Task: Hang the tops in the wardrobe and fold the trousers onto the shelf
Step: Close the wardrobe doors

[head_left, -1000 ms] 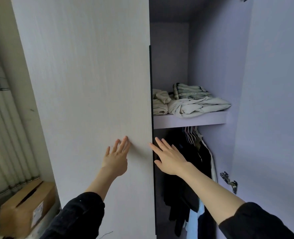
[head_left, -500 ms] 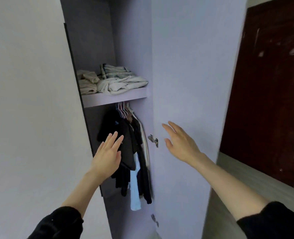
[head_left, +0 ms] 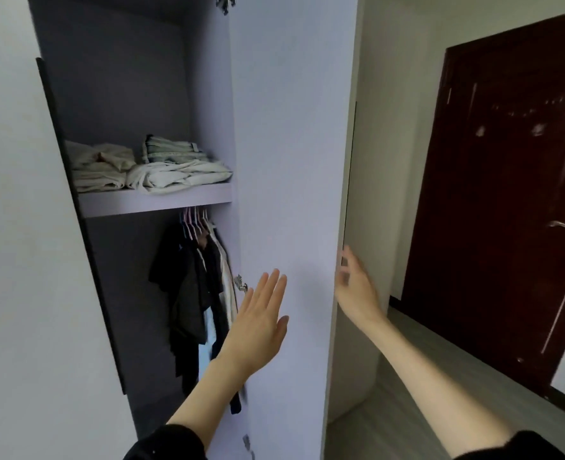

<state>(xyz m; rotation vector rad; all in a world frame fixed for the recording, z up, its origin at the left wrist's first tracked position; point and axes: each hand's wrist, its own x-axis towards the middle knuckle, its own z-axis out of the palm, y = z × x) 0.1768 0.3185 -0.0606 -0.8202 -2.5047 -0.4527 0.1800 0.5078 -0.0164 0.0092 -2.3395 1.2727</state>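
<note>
- Pale trousers (head_left: 161, 171) are seen folded on the shelf (head_left: 155, 200), above the left hand (head_left: 258, 323); dark tops (head_left: 191, 293) hang just left of it.
- Both hands are open, holding nothing.
- The door (head_left: 291, 161) edge is touched by the right hand (head_left: 357, 287), probably to swing it shut.

Right hand (head_left: 357, 290) at wardrobe door (head_left: 291, 161) edge

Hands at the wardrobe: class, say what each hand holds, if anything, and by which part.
Left hand: nothing, fingers straight beside the open door. Right hand: at the door's outer edge; whether it grips cannot be told.
</note>
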